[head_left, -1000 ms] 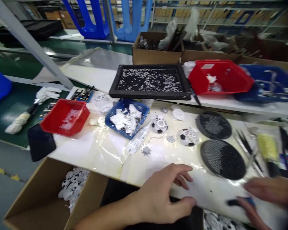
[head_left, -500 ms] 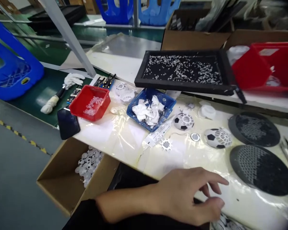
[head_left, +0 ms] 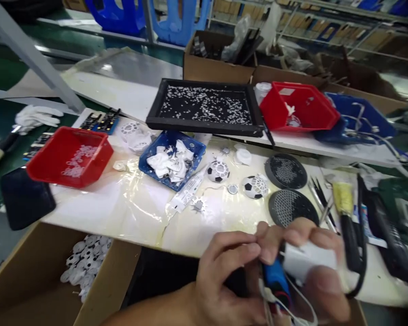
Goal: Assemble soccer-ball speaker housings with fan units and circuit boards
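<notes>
At the near right, the left hand (head_left: 221, 276), empty a moment ago, is now holding a blue cylinder (head_left: 275, 275) beside the white piece (head_left: 309, 260) the right hand (head_left: 328, 242) is gripping, apparently making this two-handed work.

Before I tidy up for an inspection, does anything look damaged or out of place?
Yes, mildly: the clear film on the white worktop looks wrinkled and yellowed rather than flat. At the left end, the black slab appears to jut past the edge, so it might get knocked off.
</notes>
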`<action>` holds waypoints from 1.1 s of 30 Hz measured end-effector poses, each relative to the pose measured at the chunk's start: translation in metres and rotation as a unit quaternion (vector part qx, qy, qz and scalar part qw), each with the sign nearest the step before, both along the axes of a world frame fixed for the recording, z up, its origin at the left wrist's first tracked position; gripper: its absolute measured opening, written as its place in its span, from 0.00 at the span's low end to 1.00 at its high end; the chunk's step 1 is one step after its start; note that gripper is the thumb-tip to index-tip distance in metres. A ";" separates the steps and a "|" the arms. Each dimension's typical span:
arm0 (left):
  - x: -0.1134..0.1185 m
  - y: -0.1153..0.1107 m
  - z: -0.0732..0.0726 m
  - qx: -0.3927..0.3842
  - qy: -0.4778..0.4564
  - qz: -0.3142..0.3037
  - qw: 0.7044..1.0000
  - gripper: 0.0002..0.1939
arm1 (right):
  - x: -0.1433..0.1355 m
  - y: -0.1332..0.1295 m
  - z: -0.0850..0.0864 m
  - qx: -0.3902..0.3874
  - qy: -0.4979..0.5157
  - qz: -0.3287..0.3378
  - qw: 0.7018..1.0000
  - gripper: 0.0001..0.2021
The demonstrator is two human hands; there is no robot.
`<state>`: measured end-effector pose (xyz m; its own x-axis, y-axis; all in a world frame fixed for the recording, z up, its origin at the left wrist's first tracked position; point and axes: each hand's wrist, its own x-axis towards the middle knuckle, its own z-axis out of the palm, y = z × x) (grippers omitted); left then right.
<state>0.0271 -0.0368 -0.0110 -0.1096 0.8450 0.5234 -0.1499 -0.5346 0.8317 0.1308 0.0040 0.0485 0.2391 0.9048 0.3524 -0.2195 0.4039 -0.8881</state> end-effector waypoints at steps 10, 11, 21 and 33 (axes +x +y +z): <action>-0.037 0.012 0.022 0.030 0.120 0.044 0.991 0.26 | 0.004 -0.020 -0.016 -0.074 0.015 0.026 0.997 0.25; -0.043 0.012 0.025 0.019 0.139 0.043 0.989 0.25 | 0.011 -0.024 -0.019 -0.085 -0.013 0.035 0.996 0.24; -0.069 0.002 0.036 -0.066 0.259 0.023 0.963 0.25 | 0.050 -0.031 -0.045 -0.128 -0.189 0.007 0.974 0.41; -0.068 0.000 0.030 -0.163 0.210 -0.006 0.964 0.25 | 0.054 -0.025 -0.027 -0.181 -0.363 0.089 0.910 0.28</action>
